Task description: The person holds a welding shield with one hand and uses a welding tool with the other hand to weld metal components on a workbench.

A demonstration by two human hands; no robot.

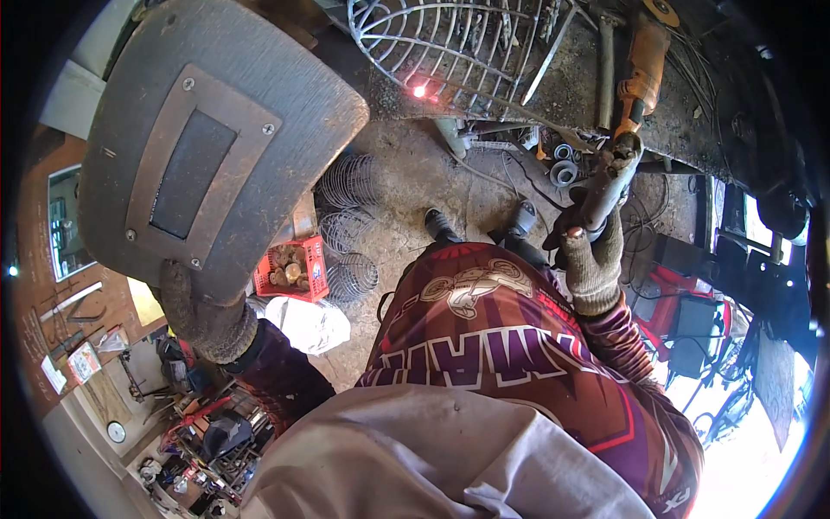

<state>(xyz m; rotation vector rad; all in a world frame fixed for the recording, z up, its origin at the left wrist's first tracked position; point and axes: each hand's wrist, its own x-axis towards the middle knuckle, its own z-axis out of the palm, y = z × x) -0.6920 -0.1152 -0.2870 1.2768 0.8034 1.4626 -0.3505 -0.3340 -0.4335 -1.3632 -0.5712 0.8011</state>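
My left hand (203,316), in a grimy knit glove, is closed around the lower end of a welding hand shield (303,104). The shield is a dark board with a framed dark glass window (194,176), raised at the left. In my right hand (595,272), also gloved, is a worn electrode holder (610,186). A thin welding rod (527,113) runs from its jaws toward the curved metal grille (458,54) on the workbench. At the grille's near edge, close to the rod's far end, a spot (419,91) glows red-white.
An orange angle grinder (647,65) lies on the dirty bench (692,130) beside a metal tube (607,73). Wire coils (350,182) and a red plastic crate (316,268) stand on the floor at left. Cables (497,179) trail under the bench near my feet.
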